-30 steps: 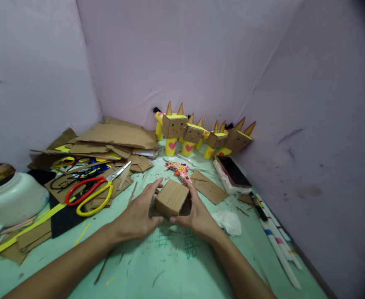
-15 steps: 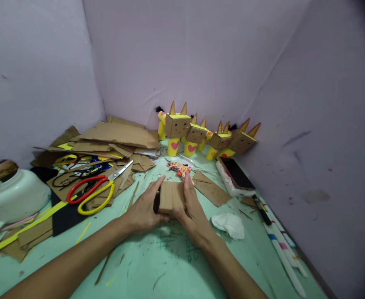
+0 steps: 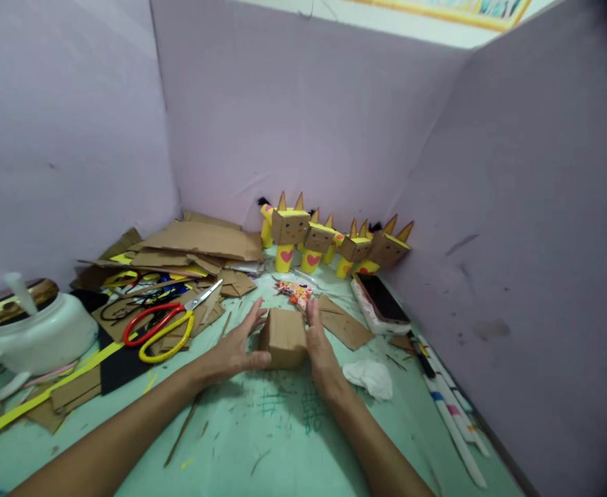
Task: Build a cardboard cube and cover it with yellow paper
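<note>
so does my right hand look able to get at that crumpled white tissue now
Probably yes: the tissue lies just to the right of the right hand, with nothing visible between them.

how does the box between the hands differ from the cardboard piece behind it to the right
The box is a thick block, while the cardboard piece is flat. The box sits between the left hand and right hand; the cardboard piece lies clear of both. Both are brown.
</note>
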`<state>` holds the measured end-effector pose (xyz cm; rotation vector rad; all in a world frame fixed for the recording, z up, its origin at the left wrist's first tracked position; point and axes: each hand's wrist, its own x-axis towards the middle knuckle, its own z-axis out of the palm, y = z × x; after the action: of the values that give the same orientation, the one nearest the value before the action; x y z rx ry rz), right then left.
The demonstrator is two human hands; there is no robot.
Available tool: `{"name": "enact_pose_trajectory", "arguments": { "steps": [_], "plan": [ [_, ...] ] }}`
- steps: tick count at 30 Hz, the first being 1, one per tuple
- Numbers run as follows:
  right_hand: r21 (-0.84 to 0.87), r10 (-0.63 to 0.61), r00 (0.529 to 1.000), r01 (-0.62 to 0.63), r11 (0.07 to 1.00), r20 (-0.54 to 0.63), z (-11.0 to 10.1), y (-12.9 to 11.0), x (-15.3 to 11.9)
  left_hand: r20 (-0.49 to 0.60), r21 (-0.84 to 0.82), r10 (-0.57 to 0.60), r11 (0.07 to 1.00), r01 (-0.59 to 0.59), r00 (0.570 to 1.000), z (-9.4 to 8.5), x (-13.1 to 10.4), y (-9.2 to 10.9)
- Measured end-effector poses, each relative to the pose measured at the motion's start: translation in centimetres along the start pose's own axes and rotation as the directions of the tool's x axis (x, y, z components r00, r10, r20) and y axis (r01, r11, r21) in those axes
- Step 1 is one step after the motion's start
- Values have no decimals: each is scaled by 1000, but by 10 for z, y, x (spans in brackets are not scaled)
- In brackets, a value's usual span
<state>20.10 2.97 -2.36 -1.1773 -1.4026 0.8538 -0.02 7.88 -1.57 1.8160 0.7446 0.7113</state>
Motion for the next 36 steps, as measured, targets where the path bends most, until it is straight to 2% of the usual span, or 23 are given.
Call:
{"name": "enact_pose_trajectory", "arguments": {
  "steps": [2,6,9,13,18,21,23,26,30,32,36],
  "plan": [
    [177,46,996,-32,984,-79,-4,4,5,-128,-123,-5,992,-11,992,-5,2,-3],
    [244,82,986,-44,969,-148,-11,4,10,-346,-246,-62,969,-27,936,-6,8,10],
    [262,76,981,-28,965,-176,-9,1,8,-433,-321,-149,947,2,889,1,10,22],
    [257,51,984,-6,966,-168,0,0,6,-500,-370,-180,929,-21,847,11,11,25],
    [229,23,998,-8,973,-62,5,4,2,-472,-497,-235,867,-36,849,19,11,25],
    [193,17,999,-25,981,40,6,4,-1,-463,-600,-325,799,-22,824,25,11,25],
    [138,61,995,-71,988,76,8,2,-2,-452,-655,-368,756,-22,812,32,14,24],
    [93,130,991,-131,987,18,11,-5,-2,-433,-701,-381,712,-39,817,42,24,20],
    [182,64,997,-53,982,-52,13,-7,-6,-423,-736,-393,675,-57,816,51,40,20],
    [262,75,994,-53,964,-74,15,-5,-9,-385,-759,-409,651,-31,828,54,44,21],
    [503,208,969,-115,857,-134,25,-5,-10,-307,-812,-443,584,11,842,60,44,24]
  ]
}}
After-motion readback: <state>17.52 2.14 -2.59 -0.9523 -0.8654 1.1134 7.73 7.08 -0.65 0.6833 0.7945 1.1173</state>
